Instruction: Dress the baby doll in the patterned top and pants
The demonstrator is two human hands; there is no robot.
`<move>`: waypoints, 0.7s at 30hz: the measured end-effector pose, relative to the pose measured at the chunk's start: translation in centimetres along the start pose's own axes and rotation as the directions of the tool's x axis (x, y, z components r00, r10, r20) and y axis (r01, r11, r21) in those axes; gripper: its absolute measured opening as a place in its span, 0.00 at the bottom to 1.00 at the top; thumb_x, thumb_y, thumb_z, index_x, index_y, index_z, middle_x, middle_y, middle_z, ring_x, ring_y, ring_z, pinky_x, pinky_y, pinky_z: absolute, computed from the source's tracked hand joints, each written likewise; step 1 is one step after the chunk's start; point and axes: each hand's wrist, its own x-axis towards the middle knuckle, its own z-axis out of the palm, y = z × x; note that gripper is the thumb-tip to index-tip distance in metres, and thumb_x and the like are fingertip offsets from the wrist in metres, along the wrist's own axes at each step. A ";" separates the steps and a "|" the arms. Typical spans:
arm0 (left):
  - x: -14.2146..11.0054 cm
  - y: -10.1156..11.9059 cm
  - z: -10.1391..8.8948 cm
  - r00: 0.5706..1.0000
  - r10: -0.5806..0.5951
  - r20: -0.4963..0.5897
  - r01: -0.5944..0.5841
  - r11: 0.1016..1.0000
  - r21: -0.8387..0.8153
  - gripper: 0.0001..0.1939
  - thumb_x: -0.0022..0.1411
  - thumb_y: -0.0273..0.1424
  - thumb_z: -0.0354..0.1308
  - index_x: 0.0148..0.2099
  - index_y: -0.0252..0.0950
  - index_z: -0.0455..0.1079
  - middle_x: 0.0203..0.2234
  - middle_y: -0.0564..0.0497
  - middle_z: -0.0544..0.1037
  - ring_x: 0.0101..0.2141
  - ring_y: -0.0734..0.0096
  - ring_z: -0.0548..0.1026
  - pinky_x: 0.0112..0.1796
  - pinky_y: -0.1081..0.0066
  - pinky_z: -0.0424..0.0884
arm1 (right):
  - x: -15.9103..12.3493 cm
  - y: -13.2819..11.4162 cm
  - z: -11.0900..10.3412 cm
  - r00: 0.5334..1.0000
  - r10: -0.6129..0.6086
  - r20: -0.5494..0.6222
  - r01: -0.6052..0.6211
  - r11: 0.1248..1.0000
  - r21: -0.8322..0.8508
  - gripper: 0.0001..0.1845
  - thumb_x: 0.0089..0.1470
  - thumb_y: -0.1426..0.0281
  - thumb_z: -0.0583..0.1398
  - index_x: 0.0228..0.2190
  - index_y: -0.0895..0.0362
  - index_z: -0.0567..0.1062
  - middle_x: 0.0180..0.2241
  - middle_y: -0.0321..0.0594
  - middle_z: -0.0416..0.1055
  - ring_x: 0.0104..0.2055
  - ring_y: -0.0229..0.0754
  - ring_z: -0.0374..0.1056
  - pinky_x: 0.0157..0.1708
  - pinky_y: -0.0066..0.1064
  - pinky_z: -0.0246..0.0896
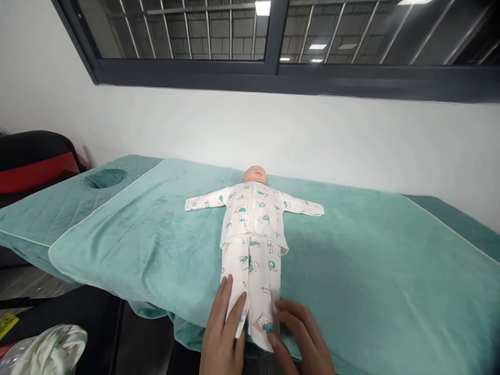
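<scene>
A baby doll (254,175) lies on its back on a teal blanket (156,234), arms spread, dressed in a white printed top (253,211) and matching trousers (253,276). My left hand (223,333) rests with fingers stretched flat on the left trouser leg near its hem. My right hand (302,338) lies on the right trouser leg's lower end, fingers bent and pressed against the cloth at the hem. Both hands are at the blanket's near edge.
The blanket covers a teal padded table (39,213) with a face hole (105,178) at the left, set against a white wall under a dark window. A red and black chair (35,161) stands far left. A crumpled white cloth (54,349) lies at lower left.
</scene>
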 end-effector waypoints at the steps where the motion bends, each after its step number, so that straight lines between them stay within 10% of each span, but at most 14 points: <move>1: 0.0 0.2 0.3 1.000 -0.002 -0.010 0.002 1.000 -0.005 0.30 0.63 0.21 0.51 0.65 0.43 0.61 0.67 0.45 0.56 0.65 0.54 0.58 0.57 0.56 0.70 | 1.0 -0.6 0.1 1.000 0.002 -0.013 -0.002 0.999 -0.045 0.15 0.61 0.67 0.57 0.50 0.52 0.69 0.51 0.50 0.71 0.51 0.50 0.71 0.44 0.39 0.74; 10: 0.9 0.9 0.7 0.990 0.087 -0.114 -0.081 0.995 0.054 0.23 0.61 0.18 0.51 0.57 0.36 0.68 0.60 0.40 0.69 0.64 0.52 0.61 0.55 0.55 0.73 | 10.4 -2.7 3.1 0.983 0.014 0.180 0.034 0.965 -0.261 0.19 0.60 0.76 0.53 0.52 0.59 0.70 0.56 0.51 0.68 0.61 0.54 0.61 0.61 0.56 0.56; 21: -0.1 1.2 0.8 0.982 0.124 -0.143 -0.121 0.992 0.030 0.19 0.60 0.14 0.50 0.48 0.34 0.72 0.49 0.41 0.78 0.60 0.49 0.66 0.53 0.53 0.72 | 10.2 -0.9 3.6 0.981 -0.015 0.196 0.066 0.963 -0.260 0.09 0.62 0.74 0.53 0.38 0.56 0.75 0.48 0.44 0.72 0.58 0.47 0.63 0.63 0.49 0.51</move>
